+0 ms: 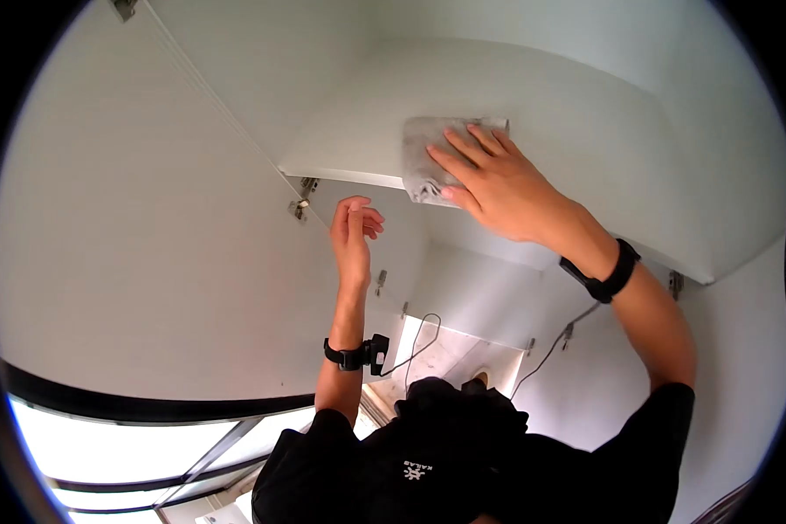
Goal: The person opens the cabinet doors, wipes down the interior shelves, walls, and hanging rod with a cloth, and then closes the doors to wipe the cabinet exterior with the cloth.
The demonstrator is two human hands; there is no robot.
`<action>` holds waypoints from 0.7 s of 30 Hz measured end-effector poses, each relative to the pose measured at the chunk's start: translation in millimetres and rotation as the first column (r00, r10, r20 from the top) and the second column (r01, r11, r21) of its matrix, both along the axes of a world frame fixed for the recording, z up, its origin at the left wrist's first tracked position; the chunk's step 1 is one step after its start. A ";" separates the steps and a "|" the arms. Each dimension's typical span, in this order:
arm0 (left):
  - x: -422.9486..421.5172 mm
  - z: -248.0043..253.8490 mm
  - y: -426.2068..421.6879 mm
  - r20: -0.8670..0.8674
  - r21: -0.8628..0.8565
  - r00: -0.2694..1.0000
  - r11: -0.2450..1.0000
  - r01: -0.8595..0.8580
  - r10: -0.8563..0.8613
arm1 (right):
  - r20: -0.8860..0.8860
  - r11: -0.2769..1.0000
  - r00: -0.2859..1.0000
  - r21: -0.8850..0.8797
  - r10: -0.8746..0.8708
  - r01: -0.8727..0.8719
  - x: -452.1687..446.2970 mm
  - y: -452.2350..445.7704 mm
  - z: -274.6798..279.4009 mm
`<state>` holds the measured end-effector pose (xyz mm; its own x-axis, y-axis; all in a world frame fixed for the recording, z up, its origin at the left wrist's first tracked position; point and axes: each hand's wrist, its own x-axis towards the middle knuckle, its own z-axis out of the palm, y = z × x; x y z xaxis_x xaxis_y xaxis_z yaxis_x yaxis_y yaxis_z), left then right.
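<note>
A folded grey cloth [417, 148] lies on the white cabinet shelf [341, 140], its near corner bunched at the front edge. My right hand [506, 188] is laid on the cloth with fingers spread and flat, pressing it against the shelf surface. Just below the shelf's front edge, near the left door, my left hand [355, 236] is raised in the air. Its fingers are loosely bent, and nothing shows in them.
A large white cabinet door [148, 236] stands swung out on the left, with a metal hinge [299, 210] close to my left hand. Both wrists wear black straps, and a thin cable [550, 351] hangs by the right one. Below is a lower compartment, with windows at bottom left.
</note>
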<state>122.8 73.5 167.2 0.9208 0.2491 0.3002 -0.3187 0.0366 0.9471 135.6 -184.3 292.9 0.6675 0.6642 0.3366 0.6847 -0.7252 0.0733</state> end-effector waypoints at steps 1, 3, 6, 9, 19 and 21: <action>0.8 2.4 2.4 -0.075 -0.103 0.997 0.995 0.019 -0.027 | -0.006 1.000 1.000 -0.011 0.012 -0.012 3.7 5.4 2.0; 7.3 14.2 7.2 -0.063 -0.174 0.997 0.984 0.025 -0.036 | -0.111 0.999 0.994 -0.040 -0.012 0.008 -3.5 19.5 13.5; 14.6 35.3 13.0 -0.021 -0.275 0.998 0.960 0.053 -0.061 | -0.166 0.997 0.985 -0.070 -0.042 0.031 -8.7 60.8 38.1; 0.1 65.4 3.6 0.116 -0.275 0.987 0.951 0.141 -0.112 | -0.197 0.990 0.975 -0.122 -0.101 0.078 -19.6 97.7 79.9; 18.5 46.8 13.3 0.245 -0.264 0.958 0.961 -0.081 0.147 | -0.235 0.973 0.953 -0.175 -0.191 0.152 49.8 207.3 54.2; 16.0 51.8 9.8 0.232 -0.207 0.964 0.975 -0.084 0.132 | -0.177 0.958 0.954 -0.201 -0.241 0.205 48.7 204.3 59.0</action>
<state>138.8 83.3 218.9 0.7903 0.4183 0.4477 -0.5505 0.1640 0.8186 184.3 20.0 351.9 0.8464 0.5275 0.0732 0.5206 -0.8485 0.0951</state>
